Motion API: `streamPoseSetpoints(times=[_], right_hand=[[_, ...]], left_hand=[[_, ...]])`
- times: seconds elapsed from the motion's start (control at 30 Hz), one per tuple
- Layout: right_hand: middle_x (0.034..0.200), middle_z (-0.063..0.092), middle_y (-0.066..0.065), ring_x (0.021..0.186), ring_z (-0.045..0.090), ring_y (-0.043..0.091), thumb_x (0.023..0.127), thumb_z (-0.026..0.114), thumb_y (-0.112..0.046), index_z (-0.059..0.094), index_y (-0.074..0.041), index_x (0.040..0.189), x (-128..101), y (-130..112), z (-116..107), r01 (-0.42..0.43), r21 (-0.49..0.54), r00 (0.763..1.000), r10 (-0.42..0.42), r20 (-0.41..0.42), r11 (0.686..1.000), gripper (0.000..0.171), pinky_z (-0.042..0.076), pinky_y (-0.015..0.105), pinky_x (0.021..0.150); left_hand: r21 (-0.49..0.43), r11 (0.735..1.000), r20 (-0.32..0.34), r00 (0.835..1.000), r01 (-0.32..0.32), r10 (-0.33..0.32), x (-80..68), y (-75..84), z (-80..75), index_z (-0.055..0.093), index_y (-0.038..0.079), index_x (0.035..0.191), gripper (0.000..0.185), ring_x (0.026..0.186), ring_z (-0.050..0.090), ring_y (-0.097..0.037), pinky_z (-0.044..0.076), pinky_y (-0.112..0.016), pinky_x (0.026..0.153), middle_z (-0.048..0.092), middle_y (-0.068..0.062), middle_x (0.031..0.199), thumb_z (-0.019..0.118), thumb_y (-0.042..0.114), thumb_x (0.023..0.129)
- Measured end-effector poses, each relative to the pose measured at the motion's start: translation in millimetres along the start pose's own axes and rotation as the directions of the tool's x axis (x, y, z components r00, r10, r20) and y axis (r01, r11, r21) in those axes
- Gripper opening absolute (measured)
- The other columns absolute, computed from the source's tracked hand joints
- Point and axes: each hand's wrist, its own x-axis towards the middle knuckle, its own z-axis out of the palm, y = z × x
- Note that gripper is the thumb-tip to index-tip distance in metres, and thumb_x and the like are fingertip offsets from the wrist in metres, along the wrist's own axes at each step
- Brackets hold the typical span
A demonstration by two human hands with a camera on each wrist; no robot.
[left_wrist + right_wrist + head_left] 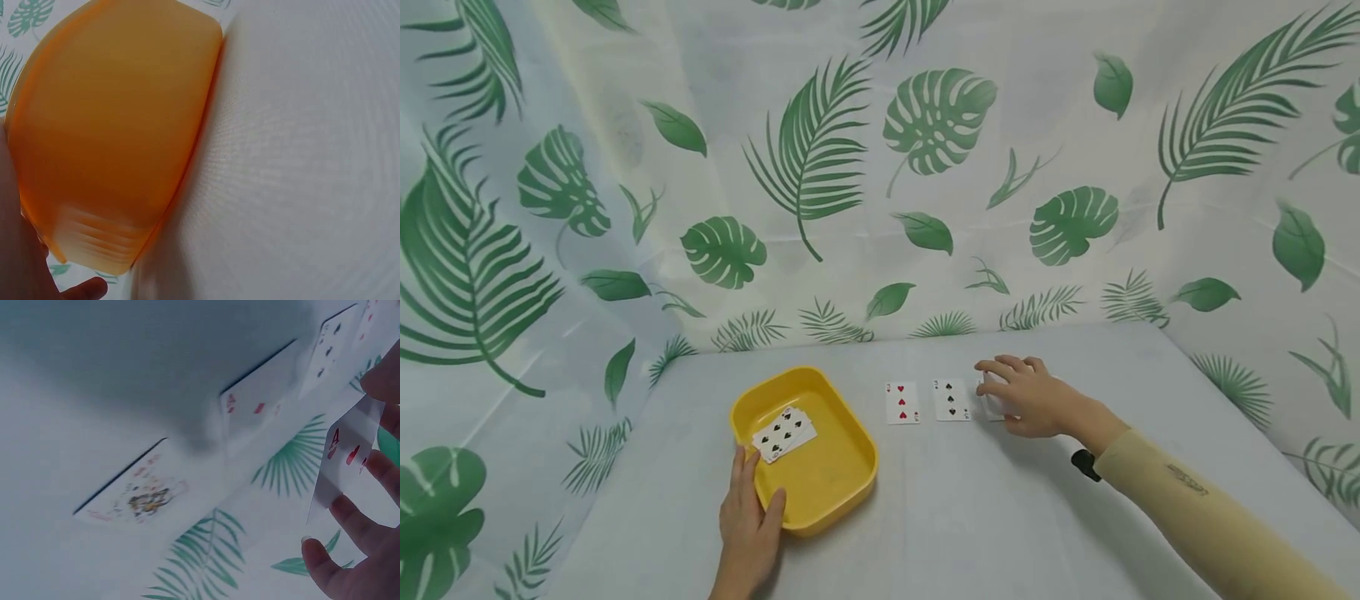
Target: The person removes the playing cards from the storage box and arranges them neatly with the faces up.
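Observation:
A yellow tray (pixel 842 475) sits on the table's left half with a small fanned stack of playing cards (pixel 784 433) inside, a spade card on top. My left hand (pixel 748 521) grips the tray's near left rim, thumb over the edge. The left wrist view shows the tray's wall (pixel 119 131) close up. A red heart card (pixel 902 402) and a spade card (pixel 951 400) lie face up to the tray's right. Just beyond them my right hand (pixel 1022 396) pinches a red ace (pixel 340 462) by its edges, tilted above the cloth.
The table (pixel 970 517) is covered in pale cloth and closed in on three sides by a leaf-print curtain (pixel 925 167). In the right wrist view a face card (pixel 134 494), a red card (pixel 256 403) and a spade card (pixel 328 353) lie in a row.

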Motion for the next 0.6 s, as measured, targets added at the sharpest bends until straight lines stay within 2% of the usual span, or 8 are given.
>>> streamPoseSetpoints(times=[0.23, 0.4, 0.6], right_hand=[[0.146, 0.047, 0.014, 0.133, 0.039, 0.046, 0.078, 0.072, -0.01, 0.064, -0.02, 0.12, -31.7, 18.2, 9.5, -0.12, 0.036, 0.992, 0.119, 0.035, 0.992, 0.044, 0.033, 0.07, 0.095], [0.144, 0.049, 0.014, 0.132, 0.04, 0.045, 0.079, 0.07, -0.008, 0.064, -0.02, 0.114, -53.6, 31.3, 14.2, -0.166, 0.068, 0.985, 0.163, 0.047, 0.984, 0.038, 0.031, 0.071, 0.094], [0.143, 0.049, 0.013, 0.132, 0.04, 0.042, 0.076, 0.066, -0.005, 0.064, -0.023, 0.111, -74.2, 50.7, 19.6, -0.247, 0.069, 0.968, 0.243, 0.069, 0.966, 0.039, 0.031, 0.071, 0.092]], left_hand=[[0.001, 1.0, -0.016, 1.0, -0.019, 0.019, -0.6, -1.6, 0.2, 0.02, 0.007, 0.157, 0.063, 0.147, 0.015, -0.046, 0.012, -0.068, 0.111, 0.002, -0.013, 0.168, 0.051, 0.02, 0.103], [0.004, 1.0, -0.015, 1.0, -0.013, 0.014, -1.7, -1.1, -0.2, 0.02, 0.007, 0.157, 0.063, 0.148, 0.015, -0.045, 0.013, -0.067, 0.111, 0.003, -0.014, 0.168, 0.051, 0.019, 0.103], [0.001, 1.0, -0.019, 1.0, -0.012, 0.012, -0.7, -1.7, 0.9, 0.02, 0.008, 0.157, 0.064, 0.147, 0.015, -0.045, 0.013, -0.068, 0.111, 0.003, -0.013, 0.168, 0.051, 0.02, 0.103]])
